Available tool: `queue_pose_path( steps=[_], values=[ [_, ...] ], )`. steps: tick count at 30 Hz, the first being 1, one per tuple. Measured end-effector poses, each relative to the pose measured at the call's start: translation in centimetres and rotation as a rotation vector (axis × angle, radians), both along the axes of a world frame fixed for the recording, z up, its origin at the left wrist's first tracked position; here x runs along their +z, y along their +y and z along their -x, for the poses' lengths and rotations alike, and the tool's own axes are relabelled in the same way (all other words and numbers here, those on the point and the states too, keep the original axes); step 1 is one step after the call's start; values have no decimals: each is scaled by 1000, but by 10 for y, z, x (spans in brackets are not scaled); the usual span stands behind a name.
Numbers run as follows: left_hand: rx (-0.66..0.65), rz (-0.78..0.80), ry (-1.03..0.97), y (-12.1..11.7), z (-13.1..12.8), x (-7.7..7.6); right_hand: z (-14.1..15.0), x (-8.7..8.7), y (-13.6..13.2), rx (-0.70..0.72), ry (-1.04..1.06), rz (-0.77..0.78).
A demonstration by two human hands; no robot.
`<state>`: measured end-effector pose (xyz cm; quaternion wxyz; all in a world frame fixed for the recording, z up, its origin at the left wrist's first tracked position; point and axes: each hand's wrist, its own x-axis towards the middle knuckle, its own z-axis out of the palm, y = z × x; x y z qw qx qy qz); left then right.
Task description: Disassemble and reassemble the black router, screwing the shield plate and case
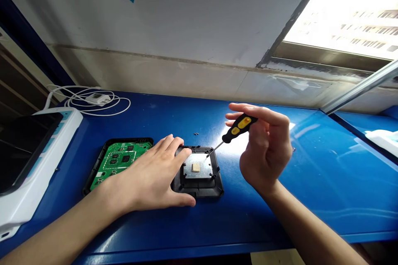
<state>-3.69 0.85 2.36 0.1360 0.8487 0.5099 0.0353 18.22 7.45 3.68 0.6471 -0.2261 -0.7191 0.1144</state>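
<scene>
A black plastic cover [214,191] lies on the blue table, bearing a silver metal plate [189,161] with a small cream pad [195,167] at its middle. Dark screws show around the plate's corners. My left hand [155,169] spans the cover's left side, fingers at the far edge and thumb along the near edge, gripping it in place. In my right hand [267,145] is a screwdriver [238,128] with a black and yellow handle, fingers around the handle's end. It slants down leftward, its tip at the plate's far right corner.
Left of the cover, partly behind my left hand, sits a black casing with a green circuit board [121,157]. Tiny loose screws [196,133] lie beyond the cover. A white device with a dark screen [27,145] and a coiled white cable with adapter [99,98] stand at left.
</scene>
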Motion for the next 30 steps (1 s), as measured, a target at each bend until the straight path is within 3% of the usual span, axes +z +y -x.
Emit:
queue_pose_path(
  steps=[4, 10, 14, 19, 25, 30],
  values=[
    [-5, -13, -17, 0, 1, -1, -1, -1, 1, -85, -48, -24],
    [-10, -32, -44, 0, 0, 0, 0, 0, -1, -35, -9, 32],
    [-6, -20, -47, -1, 1, 0, 0, -1, -1, -100, -47, 10],
    [1, -13, -60, -1, 2, -1, 1, -2, -1, 37, 18, 70],
    [-3, -6, -52, 0, 0, 2, 1, -2, 0, -59, -33, 16],
    [1, -16, -76, 0, 1, -1, 1, -2, 1, 36, 21, 73]
  ],
)
